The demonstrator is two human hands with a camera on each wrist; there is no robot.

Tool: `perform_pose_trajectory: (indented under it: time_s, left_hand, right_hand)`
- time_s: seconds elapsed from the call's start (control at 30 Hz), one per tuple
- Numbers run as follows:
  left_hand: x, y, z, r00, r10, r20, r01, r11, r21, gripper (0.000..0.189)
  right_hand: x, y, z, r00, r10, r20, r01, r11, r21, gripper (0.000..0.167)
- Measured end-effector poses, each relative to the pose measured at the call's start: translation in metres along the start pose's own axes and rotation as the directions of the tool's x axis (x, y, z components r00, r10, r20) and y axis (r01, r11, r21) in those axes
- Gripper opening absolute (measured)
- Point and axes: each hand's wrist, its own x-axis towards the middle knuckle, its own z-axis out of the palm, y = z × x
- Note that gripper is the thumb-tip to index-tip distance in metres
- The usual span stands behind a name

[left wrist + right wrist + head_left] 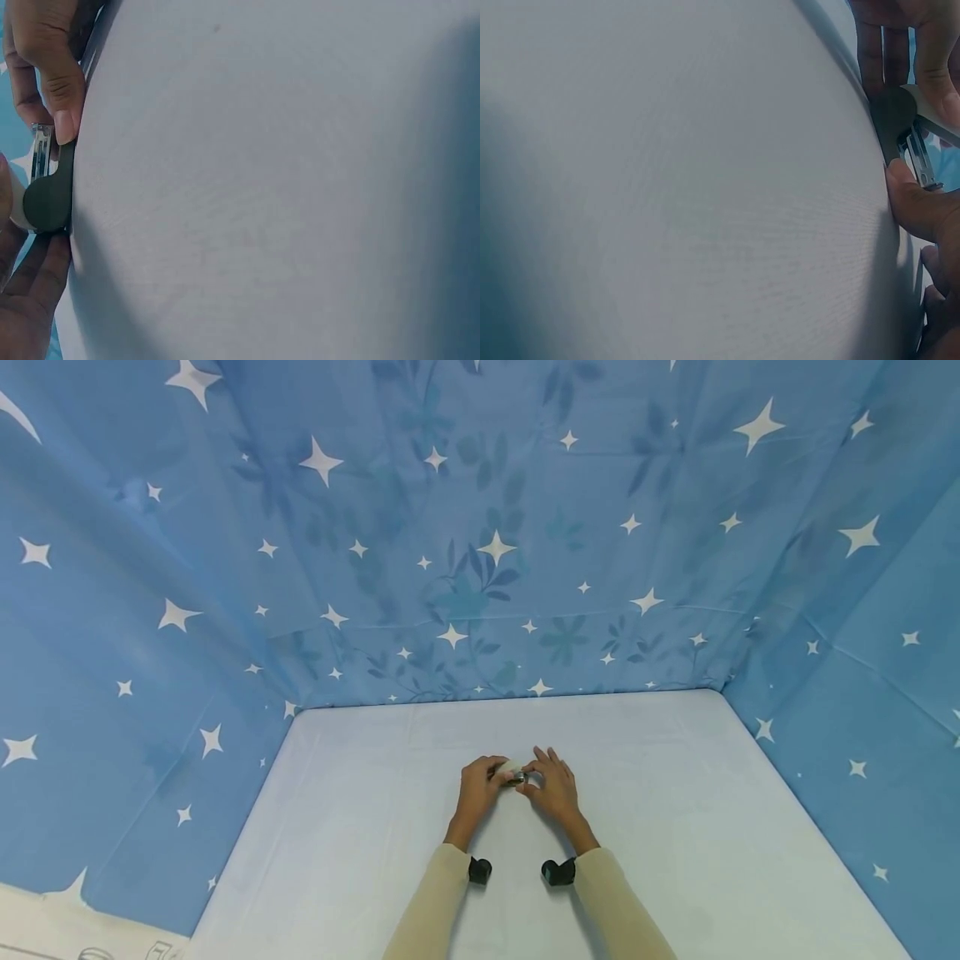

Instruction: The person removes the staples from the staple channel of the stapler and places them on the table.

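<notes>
A small stapler (49, 201) with a dark grey-green base is held between both hands close over the table. Its metal staple channel (921, 157) is exposed, with the white upper arm (936, 124) swung up away from it. My left hand (477, 787) grips the rounded hinge end, thumb against the white arm and fingers behind the hinge. On the other side, my right hand (557, 787) pinches the front end, its thumb (904, 180) on the base by the channel's tip. The right hand's other fingers fan outward in the head view.
A white-covered table (360, 827) lies under the hands. Blue curtains with white stars (465, 568) hang behind it and along both sides. Each wrist, at the cuff of a cream sleeve (433, 902), carries a small black camera (558, 872).
</notes>
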Motion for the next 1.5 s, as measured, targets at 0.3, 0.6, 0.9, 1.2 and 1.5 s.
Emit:
perform_pose_trajectory:
  time_s: [0.3,0.6,0.9,1.2,1.5]
  left_hand:
    - [0.001,-0.004,-0.002,0.997,-0.074,0.026,0.076,0.992,-0.1,0.031]
    - [-0.001,-0.005,-0.005,0.994,-0.106,0.018,0.108,0.989,-0.103,0.03]
    - [-0.001,-0.009,-0.007,0.992,-0.122,0.027,0.125,0.985,-0.118,0.023]
    - [-0.004,-0.013,-0.013,0.983,-0.159,0.089,0.174,0.963,-0.206,0.019]
    - [-0.008,-0.019,-0.02,0.944,-0.255,0.21,0.321,0.856,-0.406,0.022]
  right_hand:
    - [0.001,0.002,0.002,1.0,-0.023,-0.02,0.023,1.0,-0.013,0.027]
    - [0.002,0.003,0.003,1.0,-0.013,-0.01,0.012,1.0,-0.017,0.028]
    - [0.002,-0.001,0.002,1.0,-0.015,-0.02,0.015,1.0,-0.012,0.027]
    - [0.002,-0.001,0.0,1.0,-0.006,-0.024,0.005,1.0,-0.011,0.026]
    - [0.004,0.0,0.001,0.999,0.031,0.021,-0.031,1.0,0.006,0.024]
